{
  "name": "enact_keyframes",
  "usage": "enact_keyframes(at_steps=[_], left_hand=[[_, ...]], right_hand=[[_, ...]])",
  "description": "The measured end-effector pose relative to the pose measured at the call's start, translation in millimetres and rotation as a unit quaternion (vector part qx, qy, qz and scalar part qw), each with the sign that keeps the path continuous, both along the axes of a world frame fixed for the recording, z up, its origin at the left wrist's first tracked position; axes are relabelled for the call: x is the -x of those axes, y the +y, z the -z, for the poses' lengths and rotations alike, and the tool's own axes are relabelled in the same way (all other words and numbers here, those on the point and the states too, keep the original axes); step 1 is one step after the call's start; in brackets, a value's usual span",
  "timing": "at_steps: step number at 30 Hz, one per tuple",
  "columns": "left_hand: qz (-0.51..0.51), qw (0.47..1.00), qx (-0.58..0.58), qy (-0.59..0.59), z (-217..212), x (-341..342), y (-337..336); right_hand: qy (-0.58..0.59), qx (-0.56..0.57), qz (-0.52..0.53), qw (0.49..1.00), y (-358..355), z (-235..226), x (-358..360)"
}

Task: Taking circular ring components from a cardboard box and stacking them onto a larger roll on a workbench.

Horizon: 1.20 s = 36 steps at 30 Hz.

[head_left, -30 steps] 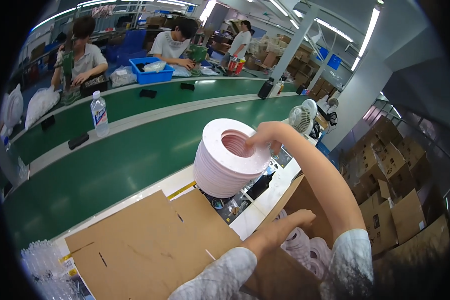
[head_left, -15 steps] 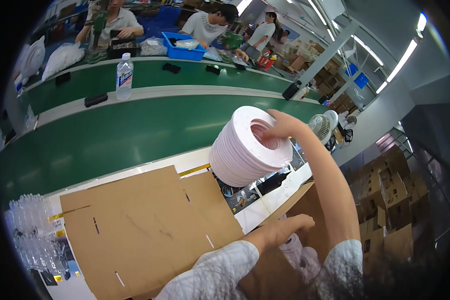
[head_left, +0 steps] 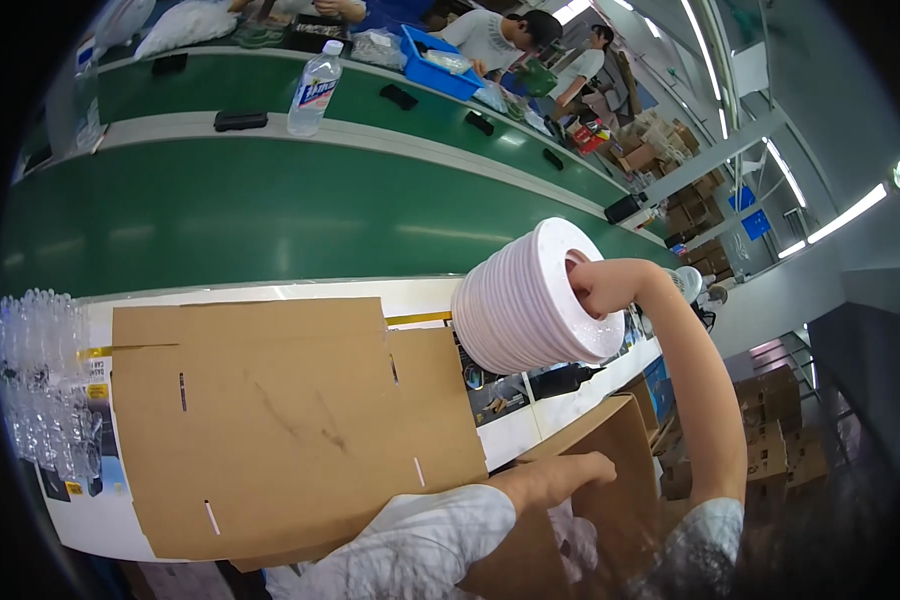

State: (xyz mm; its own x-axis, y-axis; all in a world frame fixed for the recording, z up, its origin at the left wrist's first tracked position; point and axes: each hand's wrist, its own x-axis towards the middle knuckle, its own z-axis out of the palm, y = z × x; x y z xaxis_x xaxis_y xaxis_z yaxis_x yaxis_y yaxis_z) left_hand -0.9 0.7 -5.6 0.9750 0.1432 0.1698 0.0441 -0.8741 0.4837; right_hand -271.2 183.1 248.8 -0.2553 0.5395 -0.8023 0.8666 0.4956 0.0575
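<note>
A stack of pale pinkish-white rings (head_left: 510, 305) rests tilted at the far right of the work surface, its round hole facing right. My right hand (head_left: 612, 285) reaches into that hole with fingers curled at its inner edge; the fingertips are hidden inside. Nearer to me, my left hand (head_left: 595, 469) hangs over an open cardboard box (head_left: 625, 445), seen from its back, its fingers mostly hidden beneath. Pale pieces (head_left: 573, 540) lie inside the box. A flat cardboard sheet (head_left: 300, 420) with slots covers the surface left of my hands.
Clear plastic pieces (head_left: 45, 385) are stacked at the left. A black bottle (head_left: 562, 381) lies beside the rings. Beyond runs a green belt (head_left: 250, 215), with a water bottle (head_left: 316, 90) and a blue bin (head_left: 445, 65) further off. Other people work across it.
My view has turned and dropped, so the scene sits differently. My right hand has moved from the ring's rim deeper into the hole. My left hand stays over the box.
</note>
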Motion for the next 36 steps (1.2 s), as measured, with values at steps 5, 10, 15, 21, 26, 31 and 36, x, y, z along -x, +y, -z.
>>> enact_keyframes(at_steps=[5,10,15,21,26,31,36], left_hand=[[0.029,0.999,0.013,0.040,-6,3,-5],[-0.018,0.987,0.047,-0.151,49,-29,-8],[-0.025,0.987,0.055,-0.150,27,-21,3],[-0.023,0.988,0.057,-0.145,15,-1,6],[-0.021,0.989,0.053,-0.139,-8,3,14],[-0.024,0.990,0.051,-0.131,-26,17,29],[-0.031,0.991,0.043,-0.125,-43,24,37]], right_hand=[[-0.039,-0.022,-0.187,0.981,26,30,-24],[-0.031,-0.015,-0.179,0.983,70,55,-46],[-0.020,-0.018,-0.165,0.986,100,76,-79],[-0.004,-0.031,-0.137,0.990,124,104,-120],[0.009,-0.048,-0.114,0.992,147,123,-152],[0.025,-0.063,-0.096,0.993,156,149,-178],[0.037,-0.080,-0.086,0.992,164,127,-181]])
